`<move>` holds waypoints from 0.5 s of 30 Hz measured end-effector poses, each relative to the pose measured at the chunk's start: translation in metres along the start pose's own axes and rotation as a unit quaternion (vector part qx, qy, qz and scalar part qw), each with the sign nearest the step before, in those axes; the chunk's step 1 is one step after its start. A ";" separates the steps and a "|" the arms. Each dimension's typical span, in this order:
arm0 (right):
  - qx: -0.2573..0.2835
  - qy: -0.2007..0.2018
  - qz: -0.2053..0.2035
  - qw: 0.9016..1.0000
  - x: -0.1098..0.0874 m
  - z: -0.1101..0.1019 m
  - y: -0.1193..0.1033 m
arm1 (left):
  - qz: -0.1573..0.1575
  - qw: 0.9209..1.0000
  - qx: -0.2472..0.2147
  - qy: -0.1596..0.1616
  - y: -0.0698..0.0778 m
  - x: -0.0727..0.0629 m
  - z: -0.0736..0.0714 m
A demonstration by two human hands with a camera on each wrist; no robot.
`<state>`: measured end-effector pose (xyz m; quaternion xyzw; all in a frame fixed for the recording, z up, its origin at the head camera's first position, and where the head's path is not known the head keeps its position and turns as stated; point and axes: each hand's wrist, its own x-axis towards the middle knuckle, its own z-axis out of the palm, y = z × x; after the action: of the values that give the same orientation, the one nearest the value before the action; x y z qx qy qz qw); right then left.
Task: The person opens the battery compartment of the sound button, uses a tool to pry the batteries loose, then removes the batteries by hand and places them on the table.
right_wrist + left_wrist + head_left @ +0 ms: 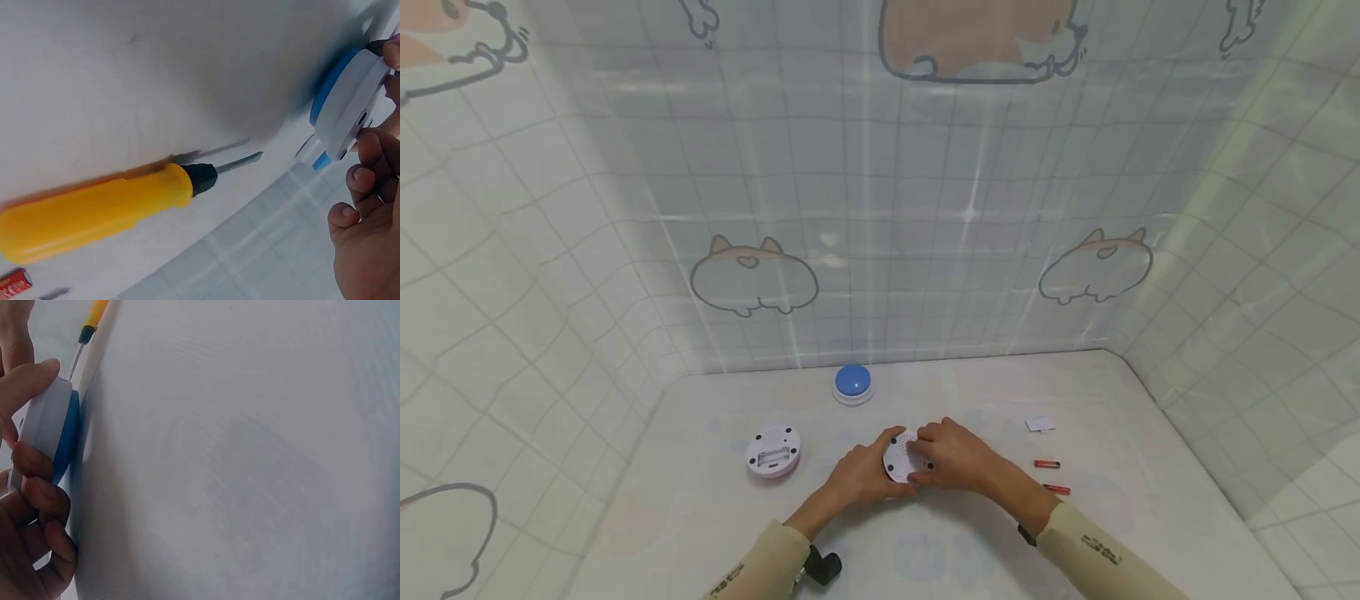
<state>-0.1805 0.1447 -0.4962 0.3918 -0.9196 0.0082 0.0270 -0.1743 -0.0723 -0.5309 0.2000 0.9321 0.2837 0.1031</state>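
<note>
Both hands hold a white, blue-topped buzzer button [901, 457] upside down just above the table, its underside with dark feet and small holes facing up. My left hand [867, 471] grips its rim from the left. On the right side, my right hand [953, 454] has curled fingers on the underside and the thumb at the near edge; part of the button is hidden beneath it. A yellow-handled screwdriver [106, 215] lies on the table close by in the right wrist view. In the left wrist view the button's blue dome [67, 440] points down at the table.
Left of the hands lies another upturned button [773, 451] with its battery compartment uncovered. A blue-domed button [853, 383] stands upright at the back. To the right are two red batteries [1047, 464] and a small white piece [1041, 424]. Patterned curtain walls [887, 167] surround the table.
</note>
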 end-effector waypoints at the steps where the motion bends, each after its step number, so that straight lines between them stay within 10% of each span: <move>1: -0.002 0.000 -0.005 1.000 0.000 -0.001 -0.001 | 0.001 1.000 0.000 0.000 0.000 0.000 0.000; 15: -0.055 0.008 -0.075 0.996 0.004 -0.006 -0.007 | 0.015 1.000 0.005 0.009 -0.002 0.001 0.001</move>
<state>-0.1779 0.1374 -0.4897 0.4573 -0.8866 -0.0408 0.0565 -0.1752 -0.0725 -0.5329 0.2120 0.9313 0.2825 0.0891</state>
